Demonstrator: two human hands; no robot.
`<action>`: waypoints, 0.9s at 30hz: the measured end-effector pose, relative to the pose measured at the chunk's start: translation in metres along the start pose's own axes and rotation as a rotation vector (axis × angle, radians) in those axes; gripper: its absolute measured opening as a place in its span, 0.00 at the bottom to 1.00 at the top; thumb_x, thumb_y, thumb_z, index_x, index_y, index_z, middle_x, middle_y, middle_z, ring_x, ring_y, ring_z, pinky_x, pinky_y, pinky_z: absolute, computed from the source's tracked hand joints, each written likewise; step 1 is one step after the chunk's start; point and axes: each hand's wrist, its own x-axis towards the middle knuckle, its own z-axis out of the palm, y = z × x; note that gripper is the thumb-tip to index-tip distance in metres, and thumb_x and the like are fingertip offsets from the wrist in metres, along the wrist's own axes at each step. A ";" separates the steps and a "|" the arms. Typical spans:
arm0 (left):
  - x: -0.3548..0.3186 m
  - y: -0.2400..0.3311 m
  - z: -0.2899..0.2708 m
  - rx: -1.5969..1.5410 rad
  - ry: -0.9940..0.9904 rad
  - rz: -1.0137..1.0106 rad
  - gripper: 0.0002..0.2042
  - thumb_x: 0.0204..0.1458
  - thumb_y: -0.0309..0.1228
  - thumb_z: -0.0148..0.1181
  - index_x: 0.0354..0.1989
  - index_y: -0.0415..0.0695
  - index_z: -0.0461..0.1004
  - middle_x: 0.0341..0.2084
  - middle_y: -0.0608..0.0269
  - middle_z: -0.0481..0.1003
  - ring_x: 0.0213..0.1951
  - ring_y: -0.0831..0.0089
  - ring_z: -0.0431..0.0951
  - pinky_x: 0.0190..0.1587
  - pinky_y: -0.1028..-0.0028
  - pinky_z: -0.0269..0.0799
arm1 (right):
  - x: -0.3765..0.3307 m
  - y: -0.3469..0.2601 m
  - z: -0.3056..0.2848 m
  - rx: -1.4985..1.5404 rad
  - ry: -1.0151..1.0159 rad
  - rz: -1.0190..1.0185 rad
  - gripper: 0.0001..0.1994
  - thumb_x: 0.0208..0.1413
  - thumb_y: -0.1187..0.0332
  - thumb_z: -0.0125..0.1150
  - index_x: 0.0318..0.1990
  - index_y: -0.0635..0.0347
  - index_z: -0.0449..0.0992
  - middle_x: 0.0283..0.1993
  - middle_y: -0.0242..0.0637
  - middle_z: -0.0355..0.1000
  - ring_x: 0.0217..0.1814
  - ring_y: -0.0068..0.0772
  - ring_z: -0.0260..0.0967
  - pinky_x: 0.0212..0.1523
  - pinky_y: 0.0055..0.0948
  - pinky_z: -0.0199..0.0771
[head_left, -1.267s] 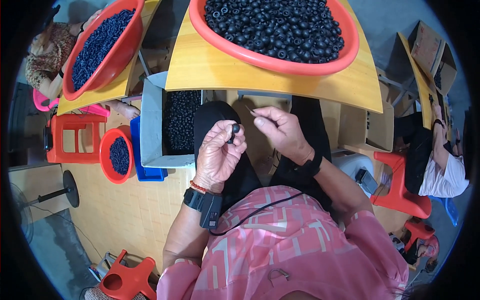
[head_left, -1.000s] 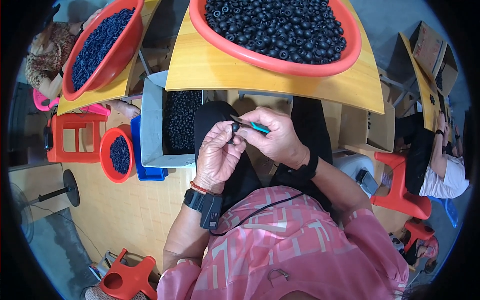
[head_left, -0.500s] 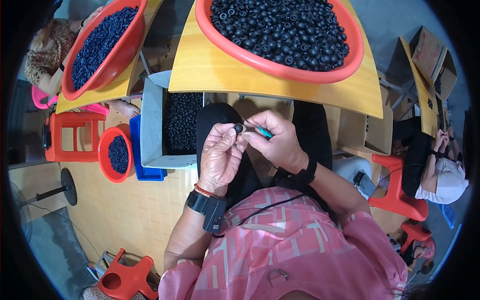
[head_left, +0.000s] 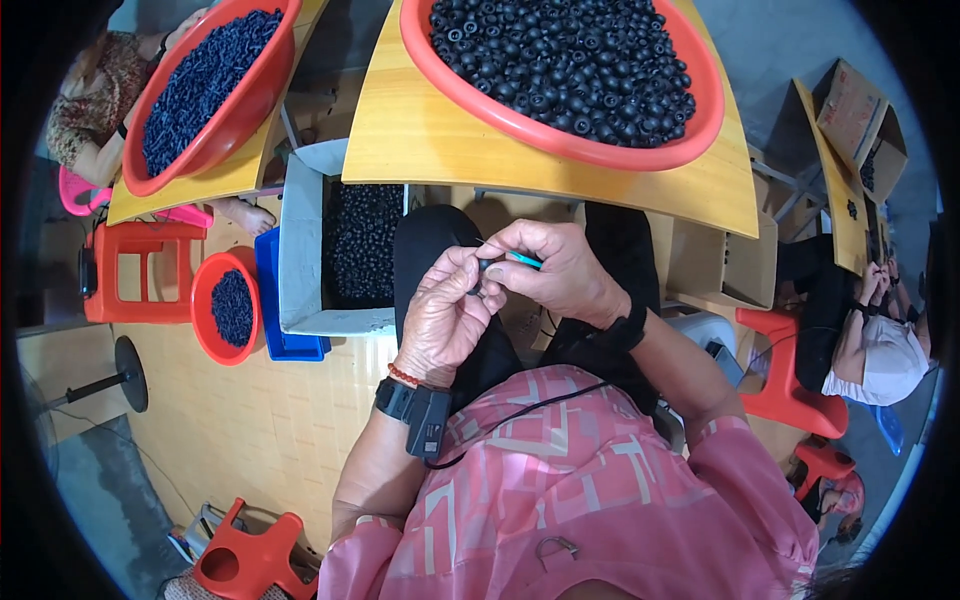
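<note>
Above my lap, my two hands meet fingertip to fingertip. My left hand pinches a small black round part, mostly covered by the fingers. In my right hand is a thin tool with a teal handle; its slim end points toward the left, and its exact kind is unclear. The right fingertips press against the black part. Beyond my hands, a large red basin full of similar black round parts rests on a yellow wooden table.
Left of my knees stands an open carton of small black parts, beside a blue tray and a small red basin. Another red basin holds dark slender pieces. Red stools and co-workers are at both sides.
My right fingers have closed over the black part, which showed more openly before. The teal tool has shifted slightly left with the right hand.
</note>
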 end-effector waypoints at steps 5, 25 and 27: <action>0.000 0.002 -0.001 -0.031 0.053 0.062 0.07 0.57 0.26 0.60 0.43 0.40 0.75 0.36 0.60 0.76 0.37 0.70 0.75 0.41 0.73 0.70 | -0.005 -0.004 -0.002 -0.089 0.074 0.026 0.13 0.53 0.72 0.65 0.44 0.68 0.77 0.37 0.35 0.77 0.39 0.18 0.72 0.42 0.22 0.74; -0.002 0.005 0.004 -0.171 0.125 0.131 0.08 0.55 0.20 0.57 0.42 0.39 0.75 0.36 0.56 0.77 0.37 0.67 0.78 0.42 0.70 0.73 | -0.005 -0.003 0.002 -0.580 0.024 -0.396 0.13 0.54 0.68 0.60 0.46 0.63 0.77 0.30 0.40 0.68 0.28 0.43 0.71 0.29 0.35 0.72; -0.002 0.004 0.005 -0.182 0.125 0.132 0.08 0.55 0.19 0.56 0.42 0.39 0.75 0.36 0.56 0.78 0.38 0.67 0.78 0.42 0.70 0.74 | -0.006 -0.003 0.002 -0.581 0.030 -0.392 0.14 0.54 0.68 0.60 0.46 0.63 0.77 0.31 0.40 0.68 0.28 0.43 0.71 0.29 0.35 0.72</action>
